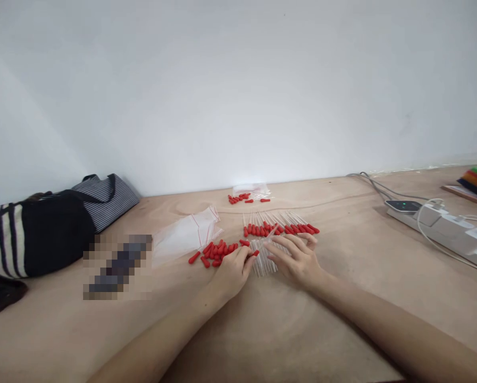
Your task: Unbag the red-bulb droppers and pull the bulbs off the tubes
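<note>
My left hand (233, 270) pinches a small red rubber dropper bulb (256, 253) between thumb and fingertips. Beside it, my right hand (298, 259) hovers with fingers apart over a bunch of loose clear glass tubes (266, 267), partly covering them. A pale slanting streak near its fingertips is too blurred to make out. Just left of my left hand lies a pile of red bulbs (218, 252). Beyond both hands, a row of droppers (256, 230) lies side by side, red bulbs toward me and thin tips toward the wall.
A clear zip bag (182, 234) lies left of the pile. Farther back are more red bulbs (238, 199) and another bag (251, 189). Black and striped bags (58, 229) stand left, near a pixelated object (118, 267). A power strip (445, 223) with cables is right.
</note>
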A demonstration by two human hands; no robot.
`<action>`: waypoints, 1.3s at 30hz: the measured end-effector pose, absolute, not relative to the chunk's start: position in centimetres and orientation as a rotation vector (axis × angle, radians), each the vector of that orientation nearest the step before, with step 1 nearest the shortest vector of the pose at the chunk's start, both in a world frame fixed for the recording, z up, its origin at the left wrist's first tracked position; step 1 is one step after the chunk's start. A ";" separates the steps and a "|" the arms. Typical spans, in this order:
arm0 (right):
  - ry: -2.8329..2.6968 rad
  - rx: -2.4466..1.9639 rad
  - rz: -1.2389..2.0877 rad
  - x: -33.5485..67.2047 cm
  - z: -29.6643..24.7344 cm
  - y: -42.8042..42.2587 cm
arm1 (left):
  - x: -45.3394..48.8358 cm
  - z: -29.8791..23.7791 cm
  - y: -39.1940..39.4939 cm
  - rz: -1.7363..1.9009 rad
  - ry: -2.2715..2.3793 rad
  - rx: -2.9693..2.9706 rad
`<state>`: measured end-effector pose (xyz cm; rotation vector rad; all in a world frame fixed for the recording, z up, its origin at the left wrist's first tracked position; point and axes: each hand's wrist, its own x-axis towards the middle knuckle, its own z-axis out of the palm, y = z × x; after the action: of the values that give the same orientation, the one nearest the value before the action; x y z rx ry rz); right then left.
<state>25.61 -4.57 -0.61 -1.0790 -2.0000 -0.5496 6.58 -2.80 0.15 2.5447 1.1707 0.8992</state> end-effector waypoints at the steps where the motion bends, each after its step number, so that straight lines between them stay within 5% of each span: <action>1: -2.058 -1.028 -0.610 25.7 -0.7 -4.4 | 6.4 0.0 -2.8 0.889 1.145 2.654; 8: -2.143 -0.803 -0.764 25.5 -2.0 -3.4 | 6.7 -1.4 -3.0 0.953 1.002 2.899; 30: -2.058 -0.952 -0.552 28.5 -2.4 -4.2 | 5.2 -1.4 -4.2 1.040 1.103 2.837; 39: -1.953 -1.228 -0.127 30.7 -4.2 -4.0 | 2.0 0.4 -3.0 1.243 1.479 2.501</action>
<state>30.67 -3.99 -4.23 -1.2282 -1.9529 -0.1272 1.95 -3.04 0.39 2.5011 1.4788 1.2427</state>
